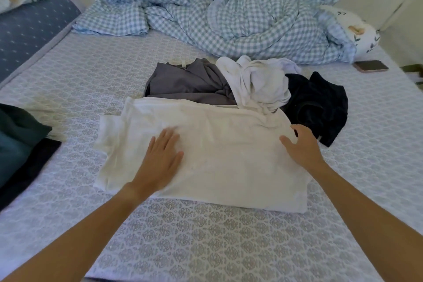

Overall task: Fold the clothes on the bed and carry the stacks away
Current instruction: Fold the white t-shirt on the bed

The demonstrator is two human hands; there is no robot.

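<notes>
A cream-white garment point(219, 151) lies partly folded and flat on the patterned bed point(206, 236) in front of me. My left hand point(160, 160) presses flat on its left half, fingers straight. My right hand point(302, 144) rests on its right edge with the fingers spread. Behind it lies a loose heap: a grey garment point(185, 82), a crumpled white garment point(258, 82) and a black garment point(320, 107).
A dark teal and black stack of clothes point(20, 144) sits at the left edge of the bed. A blue checked duvet point(229, 14) is bunched across the far side. A phone point(370, 65) lies at the right, near a floral pillow point(357, 27).
</notes>
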